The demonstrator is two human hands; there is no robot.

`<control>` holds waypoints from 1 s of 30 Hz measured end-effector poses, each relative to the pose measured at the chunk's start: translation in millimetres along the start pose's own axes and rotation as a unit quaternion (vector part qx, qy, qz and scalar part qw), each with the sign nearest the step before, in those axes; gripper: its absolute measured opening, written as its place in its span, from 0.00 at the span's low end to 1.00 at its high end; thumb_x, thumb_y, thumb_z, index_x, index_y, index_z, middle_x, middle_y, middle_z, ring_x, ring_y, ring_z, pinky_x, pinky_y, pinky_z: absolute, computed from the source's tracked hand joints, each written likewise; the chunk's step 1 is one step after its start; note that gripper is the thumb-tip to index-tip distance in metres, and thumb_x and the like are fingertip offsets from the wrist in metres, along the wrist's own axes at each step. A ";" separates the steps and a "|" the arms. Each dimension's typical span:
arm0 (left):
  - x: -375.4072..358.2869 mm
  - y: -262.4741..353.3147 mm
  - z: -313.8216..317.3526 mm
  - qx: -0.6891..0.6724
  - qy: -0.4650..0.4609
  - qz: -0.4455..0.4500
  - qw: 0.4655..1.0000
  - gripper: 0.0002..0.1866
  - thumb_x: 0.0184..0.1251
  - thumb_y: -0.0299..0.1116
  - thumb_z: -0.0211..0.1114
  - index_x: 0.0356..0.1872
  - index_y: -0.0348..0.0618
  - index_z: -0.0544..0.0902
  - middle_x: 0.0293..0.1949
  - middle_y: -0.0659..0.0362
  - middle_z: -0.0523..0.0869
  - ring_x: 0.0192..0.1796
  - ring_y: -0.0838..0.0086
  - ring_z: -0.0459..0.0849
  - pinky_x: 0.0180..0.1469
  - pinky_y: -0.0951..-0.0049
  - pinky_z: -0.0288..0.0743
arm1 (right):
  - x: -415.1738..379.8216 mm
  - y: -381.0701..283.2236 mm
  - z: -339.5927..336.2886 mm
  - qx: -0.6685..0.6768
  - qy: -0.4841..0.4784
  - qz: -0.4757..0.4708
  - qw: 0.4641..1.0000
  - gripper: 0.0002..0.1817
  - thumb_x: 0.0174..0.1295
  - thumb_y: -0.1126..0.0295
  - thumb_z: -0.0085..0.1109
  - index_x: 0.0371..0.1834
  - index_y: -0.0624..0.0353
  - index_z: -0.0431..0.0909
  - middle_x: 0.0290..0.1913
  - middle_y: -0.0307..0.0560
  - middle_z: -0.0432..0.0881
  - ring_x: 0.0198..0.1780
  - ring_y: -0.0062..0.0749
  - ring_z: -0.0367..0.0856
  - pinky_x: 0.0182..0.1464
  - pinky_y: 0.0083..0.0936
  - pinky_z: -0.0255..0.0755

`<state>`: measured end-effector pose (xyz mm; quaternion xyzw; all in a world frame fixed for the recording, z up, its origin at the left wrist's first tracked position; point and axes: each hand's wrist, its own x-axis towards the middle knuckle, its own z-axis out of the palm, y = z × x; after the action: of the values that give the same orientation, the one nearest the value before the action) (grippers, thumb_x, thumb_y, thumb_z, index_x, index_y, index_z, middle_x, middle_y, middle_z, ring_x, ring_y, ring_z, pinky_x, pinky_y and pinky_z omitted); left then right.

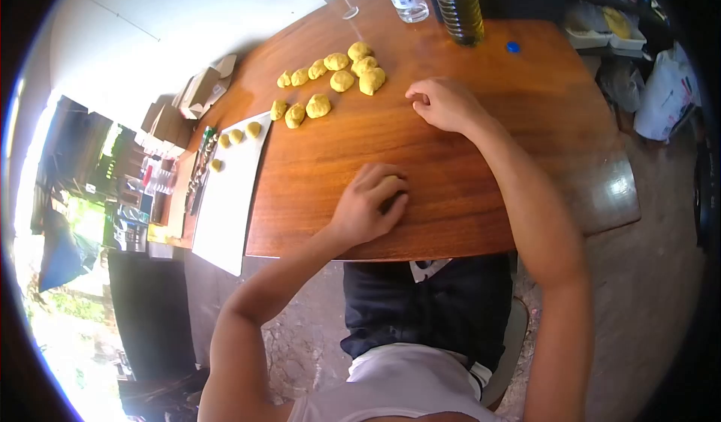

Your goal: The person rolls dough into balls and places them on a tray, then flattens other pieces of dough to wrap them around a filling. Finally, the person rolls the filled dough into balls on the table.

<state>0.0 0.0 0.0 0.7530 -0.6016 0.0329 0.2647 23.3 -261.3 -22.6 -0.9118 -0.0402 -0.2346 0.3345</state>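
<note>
My left hand (370, 205) rests on the wooden table (466, 211), its fingers curled over a small yellow dough piece (391, 178) that shows only in part between them. Farther right and higher on the table, my right hand (444, 105) has its fingers curled in, and nothing shows in them. Several yellow dough lumps (342, 81) lie in loose rows beyond my hands, the closest to my right hand being a rough lump (372, 81). On a white board (229, 196) at the table's left side sit several smaller, smoother yellow balls (254, 129).
A clear glass (338, 0), a labelled clear bottle (406, 0) and a bottle of yellow liquid (460, 12) stand at the far edge, near a blue cap (513, 47). Cardboard boxes (197, 95) are at the left. White plastic bags (665, 99) hang at the right.
</note>
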 end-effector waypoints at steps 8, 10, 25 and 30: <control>59.6 -35.4 26.2 0.046 0.097 -0.041 0.993 0.05 0.60 0.24 0.71 0.36 0.38 0.83 0.38 0.51 0.82 0.45 0.55 0.82 0.47 0.59 0.77 | 3.4 7.6 1.9 -0.010 0.015 -0.020 1.000 0.10 0.63 0.71 0.63 0.46 0.58 0.87 0.37 0.53 0.88 0.41 0.48 0.86 0.45 0.41 0.79; 43.9 -16.9 22.5 0.034 0.079 -0.038 0.996 0.06 0.60 0.24 0.71 0.36 0.39 0.83 0.39 0.51 0.82 0.46 0.55 0.82 0.48 0.59 0.77 | 1.6 6.6 1.7 -0.007 0.006 -0.011 1.000 0.10 0.63 0.71 0.63 0.46 0.58 0.87 0.37 0.53 0.88 0.41 0.48 0.86 0.44 0.41 0.79; 7.8 -1.2 14.1 0.027 0.064 -0.032 0.997 0.05 0.61 0.25 0.70 0.38 0.40 0.85 0.43 0.50 0.84 0.49 0.53 0.83 0.52 0.59 0.78 | 1.3 6.5 4.5 0.001 0.012 -0.003 1.000 0.11 0.63 0.69 0.63 0.47 0.58 0.87 0.35 0.52 0.87 0.38 0.46 0.86 0.42 0.40 0.79; 4.6 -33.0 4.9 0.083 0.088 -0.103 0.987 0.06 0.62 0.28 0.71 0.34 0.39 0.83 0.37 0.49 0.81 0.43 0.50 0.80 0.47 0.56 0.77 | 0.7 10.6 10.6 0.003 -0.001 -0.036 0.999 0.11 0.63 0.69 0.62 0.47 0.58 0.87 0.35 0.51 0.88 0.38 0.45 0.86 0.42 0.39 0.78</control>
<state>30.4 -1.7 -14.4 0.8244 -0.4902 0.1216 0.2554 30.6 -262.9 -35.6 -0.9091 -0.0735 -0.2454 0.3284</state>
